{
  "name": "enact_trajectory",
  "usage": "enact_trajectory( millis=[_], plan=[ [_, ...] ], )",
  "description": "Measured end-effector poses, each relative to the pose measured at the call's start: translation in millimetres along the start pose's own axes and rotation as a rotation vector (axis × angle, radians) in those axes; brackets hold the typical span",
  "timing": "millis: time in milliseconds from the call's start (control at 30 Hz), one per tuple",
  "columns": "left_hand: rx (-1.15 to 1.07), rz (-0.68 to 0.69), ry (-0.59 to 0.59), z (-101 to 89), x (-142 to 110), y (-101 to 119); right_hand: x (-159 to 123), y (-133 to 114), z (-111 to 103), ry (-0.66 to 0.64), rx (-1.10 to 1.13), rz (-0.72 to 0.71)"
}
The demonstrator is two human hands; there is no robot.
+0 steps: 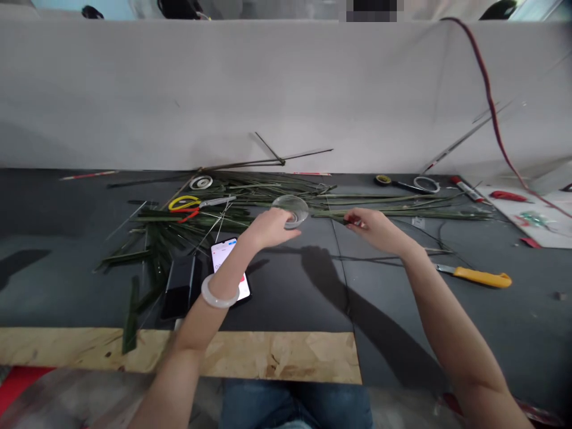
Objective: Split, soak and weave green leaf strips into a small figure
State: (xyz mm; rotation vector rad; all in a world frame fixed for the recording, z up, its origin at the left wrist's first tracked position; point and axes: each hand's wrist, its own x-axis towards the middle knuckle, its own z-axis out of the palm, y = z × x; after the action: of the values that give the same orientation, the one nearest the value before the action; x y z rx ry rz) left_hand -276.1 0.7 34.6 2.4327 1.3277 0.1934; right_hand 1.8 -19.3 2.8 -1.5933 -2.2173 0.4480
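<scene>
Glass dish [290,208] in left hand [270,229]

Two phones [226,256], one bangle [220,291], one glass dish [290,210], one yellow-handled knife [480,276].

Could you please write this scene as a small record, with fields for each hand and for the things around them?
left hand: holds a clear round dish
right hand: pinches a thin leaf strip
left wrist: pale bangle
nearby: smartphone with lit screen, black phone, scissors with yellow and red handles, yellow-handled utility knife
surface: dark grey work table, with a chipboard panel along the near edge
</scene>
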Motion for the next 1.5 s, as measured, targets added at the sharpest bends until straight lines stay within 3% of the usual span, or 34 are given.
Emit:
enact_trajectory(
  millis=[167,333,433,567,667,867,1033,1267,1500],
  plan=[
    [-0.298,0.033,0.007,1.0,-17,3,0,-43,-2,-0.093,0.287,-0.083],
    [-0.604,0.081,0.076,8.2,-11,4,9,-64,10,-0.19,0.48,-0.117],
    [-0.804,0.033,0.107,10.6,-10,3,14,-71,16,-0.208,0.573,-0.113],
    [-1.009,-0.052,0.072,8.8,-10,-1,16,-70,22,-0.168,0.699,-0.09],
    [-1.063,-0.064,0.018,3.7,-10,-7,17,-57,22,-0.061,0.772,-0.008],
    [-1.101,-0.048,0.046,-5.5,-11,-23,11,-29,12,0.103,0.655,0.112],
    [-1.137,-0.017,0.129,-3.9,-10,-25,9,-33,10,0.037,0.644,0.099],
    [-1.333,-0.103,0.306,3.2,-1,-21,11,-45,18,-0.059,0.723,0.105],
    [-1.34,-0.157,0.327,1.7,0,-19,14,-52,26,-0.09,0.85,0.206]
  ],
)
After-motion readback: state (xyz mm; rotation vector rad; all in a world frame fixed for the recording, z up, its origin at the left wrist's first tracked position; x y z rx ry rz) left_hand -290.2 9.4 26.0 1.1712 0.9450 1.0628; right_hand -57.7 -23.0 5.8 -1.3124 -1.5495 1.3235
